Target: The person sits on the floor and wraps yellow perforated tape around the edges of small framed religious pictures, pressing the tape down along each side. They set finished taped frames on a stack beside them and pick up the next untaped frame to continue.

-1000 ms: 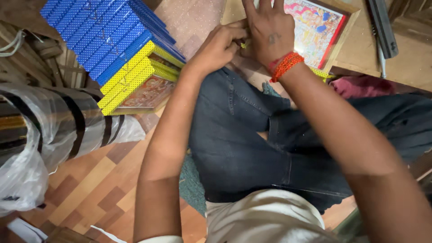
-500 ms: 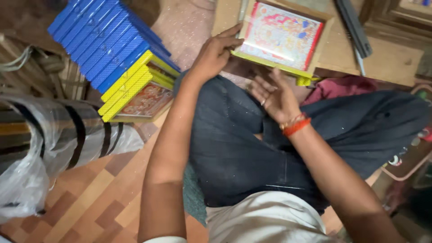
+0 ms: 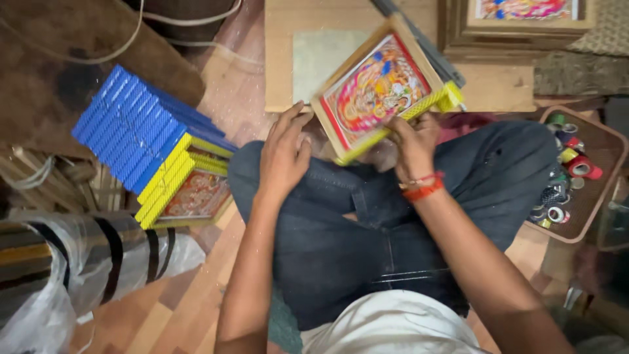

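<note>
Picture frame (image 3: 377,92) now tilted, lifted off board (image 3: 288,59)

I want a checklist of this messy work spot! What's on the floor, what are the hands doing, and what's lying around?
Surface: patterned wood floor; a flat wooden board lies ahead of the knees.
Job's things: colourful framed picture, tilted, with a yellow edge strip.
Clutter: stack of blue and yellow frames; tray of tape rolls; plastic-wrapped bundle.
Hands: right hand has its grip on the picture's lower edge; left hand rests open on the knee, next to the picture's corner.
Cables: a thin cord crosses the top left.
Surroundings: another framed picture at the top right.
</note>
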Demonstrator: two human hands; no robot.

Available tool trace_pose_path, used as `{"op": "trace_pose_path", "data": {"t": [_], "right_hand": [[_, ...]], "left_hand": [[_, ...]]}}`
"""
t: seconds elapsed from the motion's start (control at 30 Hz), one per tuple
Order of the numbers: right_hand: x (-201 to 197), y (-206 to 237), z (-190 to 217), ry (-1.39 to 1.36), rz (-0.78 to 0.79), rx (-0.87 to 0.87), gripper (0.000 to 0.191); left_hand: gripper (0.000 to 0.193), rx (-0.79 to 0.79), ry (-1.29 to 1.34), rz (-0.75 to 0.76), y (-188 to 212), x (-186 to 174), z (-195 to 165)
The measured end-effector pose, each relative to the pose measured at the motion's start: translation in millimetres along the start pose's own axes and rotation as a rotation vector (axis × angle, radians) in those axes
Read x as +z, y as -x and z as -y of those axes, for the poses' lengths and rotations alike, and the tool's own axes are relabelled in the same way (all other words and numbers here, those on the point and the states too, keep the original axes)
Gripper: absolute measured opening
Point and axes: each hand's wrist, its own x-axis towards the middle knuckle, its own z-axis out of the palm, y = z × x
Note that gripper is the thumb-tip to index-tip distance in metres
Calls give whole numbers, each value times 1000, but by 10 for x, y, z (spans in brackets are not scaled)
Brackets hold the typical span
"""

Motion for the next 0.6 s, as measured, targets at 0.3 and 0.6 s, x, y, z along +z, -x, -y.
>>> {"op": "trace_pose_path", "data": {"t": [0.3,0.6], "right_hand": [[-326,417,1389,763,477,-359,25],[-239,665,1674,978,593,-429,27]], "left_hand": [[23,37,415,7,-499,1,-822],[20,-215,946,5,-245,423,-1048]]}}
